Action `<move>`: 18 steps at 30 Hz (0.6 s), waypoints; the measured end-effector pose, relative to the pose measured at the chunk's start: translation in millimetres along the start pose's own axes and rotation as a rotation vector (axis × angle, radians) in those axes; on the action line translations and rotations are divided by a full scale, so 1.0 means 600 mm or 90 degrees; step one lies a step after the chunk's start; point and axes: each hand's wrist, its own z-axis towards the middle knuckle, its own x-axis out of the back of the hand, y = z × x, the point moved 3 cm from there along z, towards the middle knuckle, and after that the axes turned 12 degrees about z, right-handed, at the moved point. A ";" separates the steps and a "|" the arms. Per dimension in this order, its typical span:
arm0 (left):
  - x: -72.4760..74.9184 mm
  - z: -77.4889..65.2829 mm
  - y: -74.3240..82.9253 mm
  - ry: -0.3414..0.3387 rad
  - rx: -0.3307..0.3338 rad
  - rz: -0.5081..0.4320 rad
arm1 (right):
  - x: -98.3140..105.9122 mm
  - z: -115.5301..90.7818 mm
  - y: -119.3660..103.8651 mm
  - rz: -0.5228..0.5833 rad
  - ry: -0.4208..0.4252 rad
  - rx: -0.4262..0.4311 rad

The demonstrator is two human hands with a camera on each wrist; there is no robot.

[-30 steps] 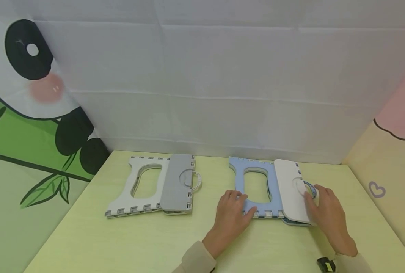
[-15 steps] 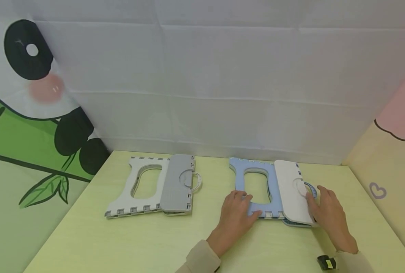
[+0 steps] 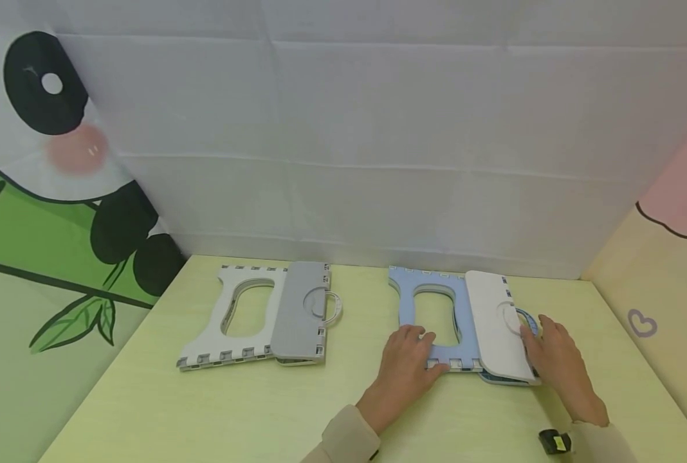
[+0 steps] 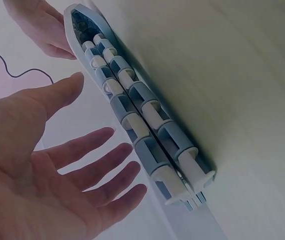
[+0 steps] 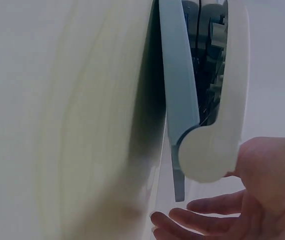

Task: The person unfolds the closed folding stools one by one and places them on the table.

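Note:
A folding step stool, folded flat, lies at the right of the table in the head view, with blue legs [image 3: 466, 321] and a white top panel [image 3: 496, 321]. My left hand [image 3: 403, 366] is at its near-left corner, fingertips over the blue leg frame and thumb along the hinged near edge. In the left wrist view those fingers reach loosely beside the row of hinges [image 4: 142, 107]. My right hand [image 3: 560, 363] is at the right edge by the blue carry handle [image 3: 529, 321], thumb against the white panel. The right wrist view shows its fingers [image 5: 202, 220] relaxed below the handle end.
A second folded step stool [image 3: 300, 315], grey and white, lies on the left of the yellow table [image 3: 204, 411]. A white curtain-like backdrop [image 3: 349, 128] rises behind the table. A black item [image 3: 554, 442] sits by the right sleeve.
My left hand has slid slightly to the right along the stool's near edge. My right hand has shifted slightly, staying at the handle side. The stool has hardly moved.

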 end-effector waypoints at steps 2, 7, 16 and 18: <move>-0.001 0.000 0.001 -0.010 -0.004 -0.004 | -0.001 0.003 0.002 0.004 -0.010 0.003; -0.004 0.000 0.002 -0.018 -0.019 -0.008 | -0.003 0.010 0.005 0.024 -0.033 0.011; -0.007 0.000 0.003 -0.001 -0.051 -0.002 | -0.003 0.013 0.005 0.045 -0.038 0.017; -0.007 0.000 0.003 -0.001 -0.060 0.003 | -0.003 0.013 0.006 0.051 -0.041 0.009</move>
